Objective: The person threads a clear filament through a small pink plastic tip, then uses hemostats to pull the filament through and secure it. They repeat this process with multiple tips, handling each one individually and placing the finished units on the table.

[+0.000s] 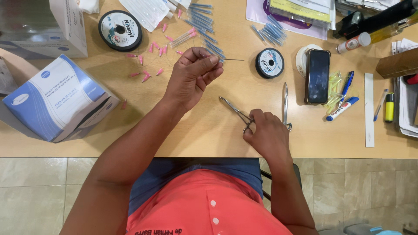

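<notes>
Both hands gripping: left hand [191,76] pinches thin needle [233,59]; right hand [267,135] grips steel forceps [235,111].

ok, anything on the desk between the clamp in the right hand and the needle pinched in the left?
Nothing visible. Bare tabletop lies between the clamp in the right hand and the needle pinched by the left hand.

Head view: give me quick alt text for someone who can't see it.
The left hand pinches a thin needle above a wooden table, while the right hand grips metal forceps. Pink caps, two thread spools and a phone lie around.
</notes>
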